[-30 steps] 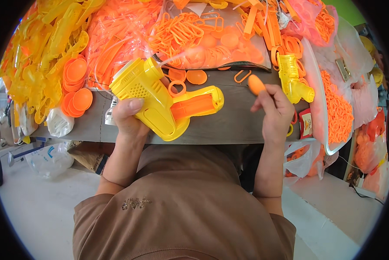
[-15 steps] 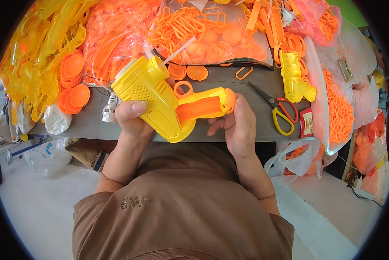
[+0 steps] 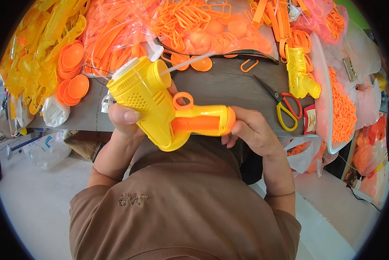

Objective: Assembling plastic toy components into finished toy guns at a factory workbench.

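A yellow plastic toy gun [image 3: 151, 102] with an orange insert along its barrel and an orange ring on top is held over the front edge of the grey table [image 3: 220, 86]. My left hand [image 3: 123, 119] grips its body from the left, thumb on the side. My right hand [image 3: 251, 130] is closed around the orange tip at the barrel's right end. A thin white tube sticks out of the toy's round top toward the upper right.
Scissors [image 3: 285, 106] with red and yellow handles lie on the table to the right. A second yellow toy gun [image 3: 299, 73] stands beyond them. Bags of orange and yellow plastic parts and stacked orange discs [image 3: 73, 71] crowd the table's back and left.
My right hand brought a small orange piece from the right to the barrel's end and now closes on it. The toy has risen and tilted a little.
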Available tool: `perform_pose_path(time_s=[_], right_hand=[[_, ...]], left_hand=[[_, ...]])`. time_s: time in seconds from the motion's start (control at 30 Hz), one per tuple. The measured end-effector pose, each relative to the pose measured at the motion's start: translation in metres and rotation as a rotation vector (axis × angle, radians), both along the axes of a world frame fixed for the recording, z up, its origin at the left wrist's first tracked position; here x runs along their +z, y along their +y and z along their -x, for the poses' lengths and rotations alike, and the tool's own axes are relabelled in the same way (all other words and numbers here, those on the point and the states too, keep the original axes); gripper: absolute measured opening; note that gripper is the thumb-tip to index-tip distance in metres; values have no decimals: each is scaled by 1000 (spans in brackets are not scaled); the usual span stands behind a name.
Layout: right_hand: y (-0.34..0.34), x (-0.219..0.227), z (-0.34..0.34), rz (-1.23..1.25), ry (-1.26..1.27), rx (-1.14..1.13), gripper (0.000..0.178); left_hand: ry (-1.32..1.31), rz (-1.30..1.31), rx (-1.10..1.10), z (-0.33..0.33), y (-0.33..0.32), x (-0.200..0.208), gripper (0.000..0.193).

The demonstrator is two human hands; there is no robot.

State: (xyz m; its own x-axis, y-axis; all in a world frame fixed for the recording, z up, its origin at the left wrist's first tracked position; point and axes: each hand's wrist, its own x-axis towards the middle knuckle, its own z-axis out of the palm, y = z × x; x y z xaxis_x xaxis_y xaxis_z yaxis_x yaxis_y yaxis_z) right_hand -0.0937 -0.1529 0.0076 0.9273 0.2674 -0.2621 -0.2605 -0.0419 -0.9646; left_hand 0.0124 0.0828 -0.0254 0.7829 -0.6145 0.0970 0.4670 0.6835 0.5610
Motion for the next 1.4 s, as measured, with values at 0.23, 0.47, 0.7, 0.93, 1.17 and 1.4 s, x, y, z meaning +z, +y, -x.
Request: perform_pose_path(time_s=[0.23, 0.47, 0.7, 0.93, 1.17, 1.4], right_hand=[[7, 4, 29, -205, 165, 62, 40], [16, -3, 41, -376, 185, -79, 54], [21, -4, 44, -412, 260, -63, 53], [24, -12, 50, -510, 242, -71, 53], [27, -11, 51, -463, 193, -38, 54], [26, -6, 44, -438, 177, -103, 53]], left_hand=[[28, -173, -18, 16, -2, 8, 76], [26, -223, -113, 18, 4, 4, 84], [50, -125, -182, 21, 13, -4, 83], [-15, -72, -294, 16, 17, -9, 80], [-108, 82, -387, 15, 19, -20, 90], [6, -327, 2, 23, 8, 6, 76]])
